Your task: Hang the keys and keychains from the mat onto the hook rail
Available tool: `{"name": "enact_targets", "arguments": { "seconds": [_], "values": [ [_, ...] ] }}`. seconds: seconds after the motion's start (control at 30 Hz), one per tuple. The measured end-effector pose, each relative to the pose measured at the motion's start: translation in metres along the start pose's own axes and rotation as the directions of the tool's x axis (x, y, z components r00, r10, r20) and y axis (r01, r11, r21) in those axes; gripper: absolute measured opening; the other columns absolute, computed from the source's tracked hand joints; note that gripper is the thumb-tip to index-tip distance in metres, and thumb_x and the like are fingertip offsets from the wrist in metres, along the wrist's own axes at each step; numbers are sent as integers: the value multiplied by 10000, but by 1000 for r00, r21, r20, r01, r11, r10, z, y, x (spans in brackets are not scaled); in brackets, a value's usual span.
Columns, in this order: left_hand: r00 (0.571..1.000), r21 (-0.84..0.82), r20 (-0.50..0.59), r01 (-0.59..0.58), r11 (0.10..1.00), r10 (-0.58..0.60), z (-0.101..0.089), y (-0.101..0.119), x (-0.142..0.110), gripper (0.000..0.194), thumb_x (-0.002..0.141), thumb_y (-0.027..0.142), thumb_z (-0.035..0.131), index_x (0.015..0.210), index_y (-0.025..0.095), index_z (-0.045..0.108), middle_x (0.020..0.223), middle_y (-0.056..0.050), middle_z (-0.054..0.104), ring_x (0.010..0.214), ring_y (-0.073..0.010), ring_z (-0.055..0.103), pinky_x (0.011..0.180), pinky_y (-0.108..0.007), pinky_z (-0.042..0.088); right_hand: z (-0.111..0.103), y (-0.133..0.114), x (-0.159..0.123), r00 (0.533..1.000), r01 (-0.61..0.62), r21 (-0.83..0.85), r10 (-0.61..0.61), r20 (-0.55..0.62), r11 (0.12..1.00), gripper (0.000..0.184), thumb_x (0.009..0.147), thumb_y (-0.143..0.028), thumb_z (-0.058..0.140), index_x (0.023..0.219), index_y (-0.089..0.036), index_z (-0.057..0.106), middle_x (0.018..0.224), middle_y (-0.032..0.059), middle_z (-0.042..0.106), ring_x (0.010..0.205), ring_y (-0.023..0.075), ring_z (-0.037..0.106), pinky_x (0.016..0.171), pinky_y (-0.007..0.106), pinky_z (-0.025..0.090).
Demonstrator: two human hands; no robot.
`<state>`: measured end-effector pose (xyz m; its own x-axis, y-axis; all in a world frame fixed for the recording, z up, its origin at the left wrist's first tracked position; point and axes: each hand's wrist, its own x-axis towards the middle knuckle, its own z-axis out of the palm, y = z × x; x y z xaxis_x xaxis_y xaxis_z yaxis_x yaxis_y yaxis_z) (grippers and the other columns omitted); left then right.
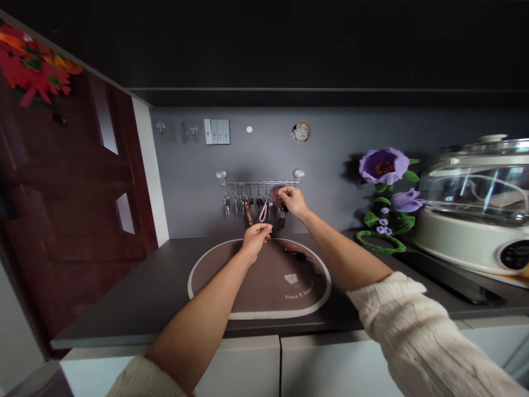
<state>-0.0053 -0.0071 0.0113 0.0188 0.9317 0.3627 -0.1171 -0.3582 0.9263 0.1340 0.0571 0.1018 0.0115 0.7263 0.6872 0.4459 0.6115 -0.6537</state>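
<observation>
My right hand (292,200) is pinched at the right end of a clear hook rail (260,183) on the wall. At its fingertips is a red strap (276,197), and dark keys (282,215) hang just below. Lower and to the left, my left hand (256,241) has its fingers pressed together above the mat; anything between them is too small to make out. Several key rings hang along the rail, among them a pink loop (263,212) and a brown lettered strap (248,214). Another set of keys with a red part (298,254) lies on the brown mat (248,292).
Purple felt flowers (384,166) with a green ring base stand right of the mat. Beside them are a white appliance with a clear lid (467,231) and a dark flat slab (450,278). A dark cabinet (289,49) overhangs the counter; a red-brown door (82,220) is at left.
</observation>
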Motion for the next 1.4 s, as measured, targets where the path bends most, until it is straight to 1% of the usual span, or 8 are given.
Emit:
{"name": "enact_targets", "arguments": {
  "seconds": [0.27,0.43,0.6,0.73,0.9,1.07,1.27,1.4],
  "values": [
    [1000,-1,11,2,1000,-2,2,0,-1,282,603,366,606,778,145,605,680,-24,578,551,-71,482,459,-179,334,7,1,16,992,-53,-271,20,-123,961,185,702,-226,454,764,-164,616,750,43,620,677,133,539,668,246,394],
    [1000,-13,23,6,1000,-5,3,-1,0,268,596,345,615,766,138,603,663,-17,572,539,-65,477,450,-173,327,10,5,16,994,-78,-378,42,-104,922,203,710,-225,472,798,-152,639,806,79,636,750,164,566,703,250,395],
    [1000,-12,3,1,1000,-1,3,0,0,268,600,351,610,755,132,604,649,-18,567,532,-62,476,442,-165,324,10,9,10,994,-81,-427,41,-103,901,204,708,-212,480,798,-151,653,784,61,651,743,145,582,690,215,400],
    [1000,-11,-2,10,1000,-10,2,0,-1,267,598,345,613,754,129,604,651,-19,566,530,-61,474,443,-165,324,10,17,7,993,-99,-394,63,-102,914,197,704,-232,496,792,-152,652,753,48,653,716,128,588,661,191,408],
    [1000,11,2,16,1000,-16,2,0,-1,258,605,334,608,754,123,602,646,-20,566,521,-59,465,442,-167,316,11,27,6,994,-94,-292,72,-86,952,162,683,-203,515,770,-149,641,721,29,646,656,108,584,657,195,426],
    [999,45,31,13,999,-14,2,-1,-3,263,608,340,605,754,122,601,639,-19,569,502,-56,454,445,-175,311,6,22,-2,994,-108,-157,102,-41,982,148,664,-170,529,772,-125,620,687,27,633,539,88,559,573,196,439],
    [998,101,58,1,995,-7,2,-5,-5,264,614,348,597,754,125,599,615,-9,556,507,-62,454,460,-183,314,-2,16,-21,993,-102,-24,104,57,994,109,658,-191,548,710,-112,601,653,30,618,504,66,520,531,184,432],
    [997,146,83,-6,989,-6,2,-7,-6,256,624,330,588,769,120,598,626,-11,553,524,-68,461,462,-185,317,-10,15,-44,980,-152,45,144,140,987,132,650,-234,565,679,-108,590,605,26,598,488,59,492,518,184,417]
  ]
}}
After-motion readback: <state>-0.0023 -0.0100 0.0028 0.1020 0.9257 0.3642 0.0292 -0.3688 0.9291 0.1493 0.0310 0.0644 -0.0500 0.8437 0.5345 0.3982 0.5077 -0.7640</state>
